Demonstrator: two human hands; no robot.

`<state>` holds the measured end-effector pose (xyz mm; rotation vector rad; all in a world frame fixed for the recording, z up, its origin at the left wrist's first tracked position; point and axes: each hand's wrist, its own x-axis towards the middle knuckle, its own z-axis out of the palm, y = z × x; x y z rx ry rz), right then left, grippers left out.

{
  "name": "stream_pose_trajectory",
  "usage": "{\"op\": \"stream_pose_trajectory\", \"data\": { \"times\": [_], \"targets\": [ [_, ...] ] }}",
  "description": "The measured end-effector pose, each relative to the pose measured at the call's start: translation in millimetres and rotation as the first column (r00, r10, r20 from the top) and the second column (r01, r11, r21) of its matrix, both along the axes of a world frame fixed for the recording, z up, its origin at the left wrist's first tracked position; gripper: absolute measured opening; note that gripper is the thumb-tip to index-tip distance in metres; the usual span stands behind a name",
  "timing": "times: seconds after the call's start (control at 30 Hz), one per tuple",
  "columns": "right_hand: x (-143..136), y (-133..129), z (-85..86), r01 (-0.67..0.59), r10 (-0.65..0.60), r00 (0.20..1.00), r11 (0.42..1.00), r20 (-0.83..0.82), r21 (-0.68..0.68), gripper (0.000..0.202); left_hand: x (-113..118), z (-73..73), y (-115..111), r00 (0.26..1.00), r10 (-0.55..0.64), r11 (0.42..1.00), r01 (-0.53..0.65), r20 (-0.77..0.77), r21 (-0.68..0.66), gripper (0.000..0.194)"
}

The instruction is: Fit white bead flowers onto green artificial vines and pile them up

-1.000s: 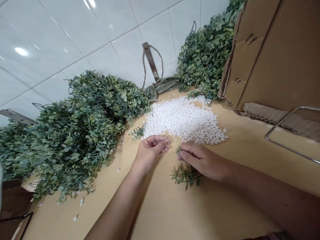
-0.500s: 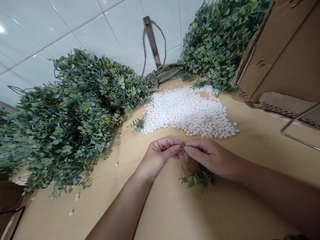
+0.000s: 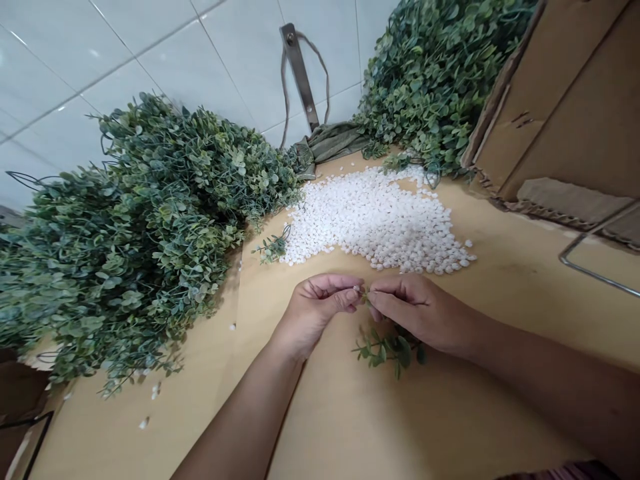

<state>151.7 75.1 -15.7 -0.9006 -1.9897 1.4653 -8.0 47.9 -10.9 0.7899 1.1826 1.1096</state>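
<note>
Just in front of a heap of small white plastic pieces (image 3: 370, 220), my two hands meet fingertip to fingertip. My left hand (image 3: 325, 300) pinches one small white piece (image 3: 357, 289) between thumb and forefinger. In the closed fingers of my right hand (image 3: 407, 303) is the stem of an artificial leaf sprig (image 3: 387, 350), whose green leaves hang below the hand. The stem's end points at the white piece; whether the two touch is too small to tell.
Large piles of artificial greenery stand at the left (image 3: 150, 227) and back right. A cardboard box (image 3: 550, 127) is at the right, beside a bent metal wire (image 3: 595, 270). A lone sprig (image 3: 271, 249) lies by the heap. Stray white pieces dot the tabletop (image 3: 210, 400).
The white piece now shows between my left fingertips, and my fingertips have drawn slightly apart. The view has shifted a little; the hands stay in nearly the same place.
</note>
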Motion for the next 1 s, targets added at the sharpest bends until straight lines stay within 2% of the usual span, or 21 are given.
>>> {"op": "stream_pose_trajectory", "data": {
  "times": [0.73,1.0],
  "targets": [
    [-1.0,1.7,-2.1,0.030,-0.031,0.999,0.999,0.021,0.034,0.026,0.6,0.1,0.1,1.000,0.004,1.000,-0.004,0.010,-0.009,0.023],
    [-1.3,-0.6,-2.4,0.034,-0.035,0.999,0.999,-0.012,-0.014,0.026,1.1,0.5,0.0,1.000,-0.001,1.000,0.001,0.011,-0.010,0.023]
  ]
}}
